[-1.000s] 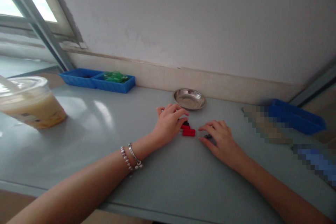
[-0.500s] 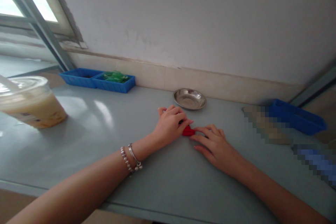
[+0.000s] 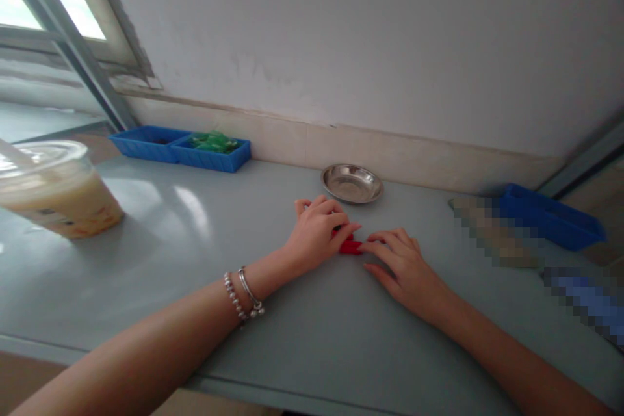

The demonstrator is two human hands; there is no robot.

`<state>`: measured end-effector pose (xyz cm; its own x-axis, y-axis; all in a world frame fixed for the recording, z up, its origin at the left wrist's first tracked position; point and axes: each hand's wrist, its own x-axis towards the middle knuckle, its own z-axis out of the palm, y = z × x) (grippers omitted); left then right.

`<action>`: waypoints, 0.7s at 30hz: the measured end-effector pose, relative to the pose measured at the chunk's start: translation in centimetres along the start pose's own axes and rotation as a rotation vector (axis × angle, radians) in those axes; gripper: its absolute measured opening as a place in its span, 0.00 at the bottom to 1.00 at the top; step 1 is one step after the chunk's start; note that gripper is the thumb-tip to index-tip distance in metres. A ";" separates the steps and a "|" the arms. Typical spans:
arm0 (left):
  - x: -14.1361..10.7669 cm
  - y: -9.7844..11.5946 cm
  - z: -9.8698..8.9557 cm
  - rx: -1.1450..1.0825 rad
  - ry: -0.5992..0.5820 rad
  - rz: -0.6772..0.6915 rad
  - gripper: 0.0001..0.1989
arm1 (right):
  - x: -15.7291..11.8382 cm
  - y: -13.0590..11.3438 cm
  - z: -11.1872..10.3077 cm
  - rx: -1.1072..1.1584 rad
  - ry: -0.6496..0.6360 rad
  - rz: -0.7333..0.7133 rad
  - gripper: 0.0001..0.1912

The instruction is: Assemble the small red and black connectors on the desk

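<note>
Between my two hands a small red piece (image 3: 350, 247) lies at the tabletop, its kind too small to make out. My left hand (image 3: 318, 229), with two bracelets on the wrist, is closed over its left part, the thumb along it and the fingers hiding some of it. From the right, my right hand (image 3: 400, 268) reaches in with thumb and fingers apart. One fingertip of it meets or nearly meets the red piece's right end. Just behind my left hand stands a shallow round metal dish (image 3: 351, 184).
On the grey table (image 3: 302, 338), a blue two-part tray (image 3: 212, 160) holds green pieces at the back left. A lidded drink cup (image 3: 63, 198) stands at the left. Another blue tray (image 3: 550, 216) and blurred-out items (image 3: 492, 234) lie at the right. A wall rises behind.
My right hand has drawn slightly to the right and its fingers have loosened from the red piece. More of the red shows under my left hand, which has barely moved.
</note>
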<state>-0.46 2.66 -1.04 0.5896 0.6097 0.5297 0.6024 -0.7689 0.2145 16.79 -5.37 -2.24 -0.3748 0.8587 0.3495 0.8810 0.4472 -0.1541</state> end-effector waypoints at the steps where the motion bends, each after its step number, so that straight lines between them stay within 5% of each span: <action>1: 0.0 0.0 0.0 -0.002 0.000 0.011 0.15 | 0.0 0.0 0.0 -0.007 0.001 0.004 0.12; 6: 0.0 0.2 -0.2 -0.010 -0.033 0.057 0.07 | 0.1 0.4 0.1 -0.075 0.030 0.057 0.13; 13: 0.0 0.8 -0.6 0.065 -0.236 0.196 0.08 | 0.1 1.7 -0.5 -0.161 -0.009 0.229 0.11; 21: -0.1 0.9 -0.5 0.082 -0.290 0.258 0.07 | 0.0 1.8 -0.4 -0.177 -0.021 0.197 0.06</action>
<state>-0.22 1.79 -0.48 0.8478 0.4367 0.3009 0.4487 -0.8931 0.0319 18.47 -4.68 -2.14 -0.1955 0.9305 0.3097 0.9736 0.2220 -0.0526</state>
